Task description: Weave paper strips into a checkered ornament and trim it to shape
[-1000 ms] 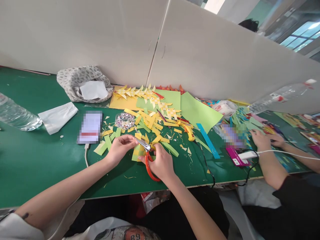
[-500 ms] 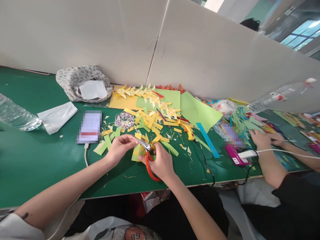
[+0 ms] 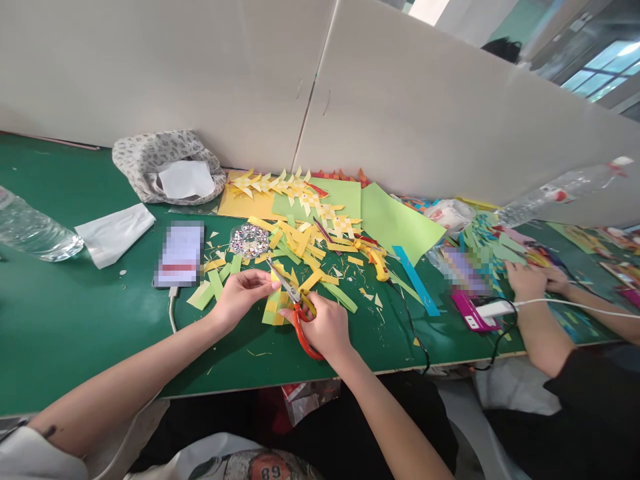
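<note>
The scissors [image 3: 299, 313] are gripped in the right hand [image 3: 329, 325], blades pointing away over the woven paper [image 3: 273, 312] between the 2 hands. The left hand [image 3: 241, 298] pinches at its edge; whether it grips, I cannot tell. Yellow strips [image 3: 300, 241] lie beyond.

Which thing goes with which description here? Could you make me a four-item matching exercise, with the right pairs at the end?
Things:
1. Scissors
2. Phone
3. Glue gun
4. Patterned cloth

Descriptions:
A. Yellow, next to a blue strip
B. Holds white paper
C. In the right hand
D. Joined to a white cable

Pairs: 1-C, 2-D, 3-A, 4-B
</note>
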The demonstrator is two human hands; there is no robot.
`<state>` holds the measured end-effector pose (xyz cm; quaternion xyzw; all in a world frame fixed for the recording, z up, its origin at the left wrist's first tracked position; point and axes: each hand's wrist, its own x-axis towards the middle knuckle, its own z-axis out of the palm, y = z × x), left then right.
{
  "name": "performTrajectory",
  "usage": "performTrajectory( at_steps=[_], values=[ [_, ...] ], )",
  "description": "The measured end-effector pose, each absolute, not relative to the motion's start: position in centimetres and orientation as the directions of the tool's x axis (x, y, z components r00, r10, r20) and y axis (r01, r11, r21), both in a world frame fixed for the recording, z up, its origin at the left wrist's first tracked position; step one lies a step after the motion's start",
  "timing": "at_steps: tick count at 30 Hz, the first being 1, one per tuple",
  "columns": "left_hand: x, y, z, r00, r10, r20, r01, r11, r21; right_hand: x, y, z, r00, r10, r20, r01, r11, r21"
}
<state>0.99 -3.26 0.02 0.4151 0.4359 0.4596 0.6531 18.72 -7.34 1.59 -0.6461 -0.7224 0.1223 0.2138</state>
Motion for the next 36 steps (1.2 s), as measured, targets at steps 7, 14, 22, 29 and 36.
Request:
performTrajectory(
  at_steps=[7, 14, 22, 29, 36],
  values=[
    [1.3, -3.7, 0.1, 0.237, 0.956, -0.176, -0.172, 0.219, 0.96, 18.9, -7.3, 1.9, -0.067, 0.988, 0.136, 0.872, 0.124, -0.474],
    [1.0, -3.1, 0.3, 0.163, 0.96, -0.23, -0.212, 0.261, 0.942, 19.8, -6.9, 2.2, 0.103, 0.989, 0.102, 0.737, -0.007, -0.676],
    [0.9, -3.4, 0.8, 0.089, 0.982, -0.164, -0.251, 0.182, 0.951, 20.7, -6.5, 2.3, 0.203, 0.976, -0.078, 0.375, -0.151, -0.914],
    [1.0, -4.6, 0.7, 0.631, 0.672, 0.388, 0.079, -0.554, 0.829, 19.3, -6.2, 1.8, 0.051, 0.989, -0.142, 0.049, -0.145, -0.988],
    [1.0, -4.8, 1.1, 0.557, 0.744, 0.37, 0.102, -0.504, 0.858, 20.0, -6.1, 2.1, 0.016, 0.991, -0.131, 0.073, -0.131, -0.989]
  ],
)
